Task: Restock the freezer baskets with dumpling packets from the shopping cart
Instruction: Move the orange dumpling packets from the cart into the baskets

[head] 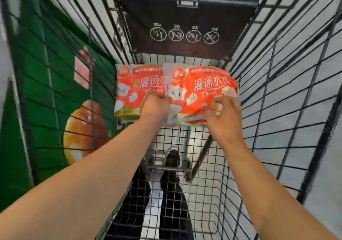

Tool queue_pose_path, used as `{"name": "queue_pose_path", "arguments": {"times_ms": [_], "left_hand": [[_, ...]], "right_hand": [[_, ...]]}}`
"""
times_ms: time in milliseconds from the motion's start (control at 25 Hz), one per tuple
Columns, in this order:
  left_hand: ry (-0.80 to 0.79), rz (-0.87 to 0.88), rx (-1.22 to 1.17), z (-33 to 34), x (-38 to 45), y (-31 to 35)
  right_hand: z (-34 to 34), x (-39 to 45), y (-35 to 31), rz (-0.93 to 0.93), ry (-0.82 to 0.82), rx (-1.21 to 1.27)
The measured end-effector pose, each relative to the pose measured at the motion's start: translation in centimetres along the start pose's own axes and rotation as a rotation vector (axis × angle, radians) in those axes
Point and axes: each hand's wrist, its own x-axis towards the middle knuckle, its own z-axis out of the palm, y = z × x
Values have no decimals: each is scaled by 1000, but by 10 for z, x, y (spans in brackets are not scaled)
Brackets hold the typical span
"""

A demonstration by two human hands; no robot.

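Observation:
Two red dumpling packets lie at the far end of the wire shopping cart [185, 147]. The right packet [201, 87] overlaps the left packet [129, 86] and looks slightly raised. My left hand [154, 105] grips the right packet's left lower edge, fingers curled over it. My right hand [224, 115] pinches its right lower corner. The frame is blurred, so the finger detail is soft. No freezer basket is in view.
A dark folded child-seat flap [187, 26] with round warning icons stands at the cart's far end. Wire side walls [277, 91] close in left and right. A green display panel [46, 91] with a fruit picture stands outside on the left. My legs and shoes [172, 158] show beneath the mesh.

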Motion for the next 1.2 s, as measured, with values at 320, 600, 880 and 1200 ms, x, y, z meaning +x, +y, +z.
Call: {"name": "queue_pose_path", "arguments": {"times_ms": [320,600,880,1200], "left_hand": [[153,-23,106,-38,13,-31],[169,-108,86,-78,39,-62],[74,-194,-275,-69,55,-45],[80,-260,-333,-74,8,-70]], "right_hand": [[-6,9,10,183,107,99],[26,27,-5,400,-173,400],[22,40,-14,505,-179,741],[12,-13,-3,640,-364,788]]}}
